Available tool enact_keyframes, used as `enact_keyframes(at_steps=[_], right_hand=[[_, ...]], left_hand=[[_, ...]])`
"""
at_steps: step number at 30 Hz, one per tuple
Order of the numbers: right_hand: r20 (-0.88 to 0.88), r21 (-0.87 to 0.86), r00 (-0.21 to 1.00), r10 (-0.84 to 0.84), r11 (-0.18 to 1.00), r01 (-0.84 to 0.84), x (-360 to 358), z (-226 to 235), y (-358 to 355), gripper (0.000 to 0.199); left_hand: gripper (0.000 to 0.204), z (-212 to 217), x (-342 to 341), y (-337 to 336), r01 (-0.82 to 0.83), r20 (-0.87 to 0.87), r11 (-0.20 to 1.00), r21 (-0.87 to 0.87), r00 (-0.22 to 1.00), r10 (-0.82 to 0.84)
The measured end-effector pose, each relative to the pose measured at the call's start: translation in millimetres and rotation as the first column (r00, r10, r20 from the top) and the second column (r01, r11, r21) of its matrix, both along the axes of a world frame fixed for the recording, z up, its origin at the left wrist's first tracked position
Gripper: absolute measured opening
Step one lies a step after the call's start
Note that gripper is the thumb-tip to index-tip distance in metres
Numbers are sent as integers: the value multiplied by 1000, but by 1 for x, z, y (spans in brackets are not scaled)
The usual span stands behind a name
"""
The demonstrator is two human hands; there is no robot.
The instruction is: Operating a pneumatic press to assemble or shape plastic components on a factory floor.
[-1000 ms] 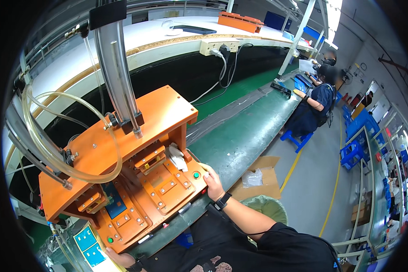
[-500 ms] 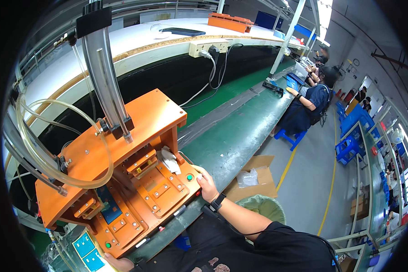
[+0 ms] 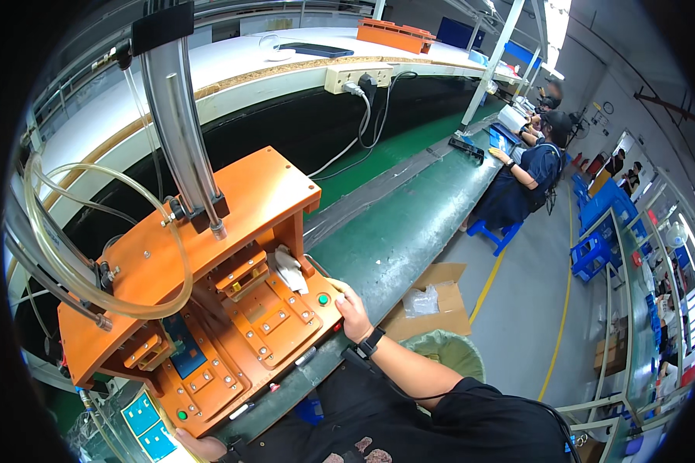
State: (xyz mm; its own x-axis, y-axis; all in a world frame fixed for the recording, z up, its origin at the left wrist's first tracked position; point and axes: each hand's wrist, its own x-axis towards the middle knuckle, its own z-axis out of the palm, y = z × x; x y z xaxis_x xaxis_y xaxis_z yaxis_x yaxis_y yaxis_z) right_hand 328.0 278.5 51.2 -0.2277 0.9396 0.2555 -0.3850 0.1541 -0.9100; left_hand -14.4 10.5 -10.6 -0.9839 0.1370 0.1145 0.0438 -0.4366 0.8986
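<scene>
The right hand (image 3: 353, 310) was laid flat beside the green button (image 3: 323, 299) of the orange press (image 3: 208, 293) — holding nothing; the left hand (image 3: 201, 445), at the press's front edge, was mostly hidden — grip not tellable.

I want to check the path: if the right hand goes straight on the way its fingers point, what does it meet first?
The right hand rests at the orange press fixture's right corner, fingers pointing at the green button. It would likely meet that button first, though depth is unclear.

The person's right hand (image 3: 353, 310) reaches forward on a bare, bent forearm, knuckles up, fingers curled downward, a dark band at the wrist. The left hand (image 3: 201, 445) sits low near the lower edge, only partly visible, its grip unclear.
</scene>
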Motion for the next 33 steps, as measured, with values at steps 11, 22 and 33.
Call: enact_keyframes(at_steps=[11, 22, 33], right_hand=[[-12, -20, 999, 40, 999, -40, -8, 2, -1, 55], [-9, 7, 999, 48, 999, -48, -5, 1, -1, 48], [13, 7, 999, 49, 999, -50, -13, 3, -3, 53]], left_hand=[[53, 2, -1, -10, 23, 19, 999, 29, 1000, -23], [53, -1, -2, -7, -17, -38, 1000, 20, 999, 18], [50, -18, -14, -21, -97, 3, 995, 16, 995, 97]])
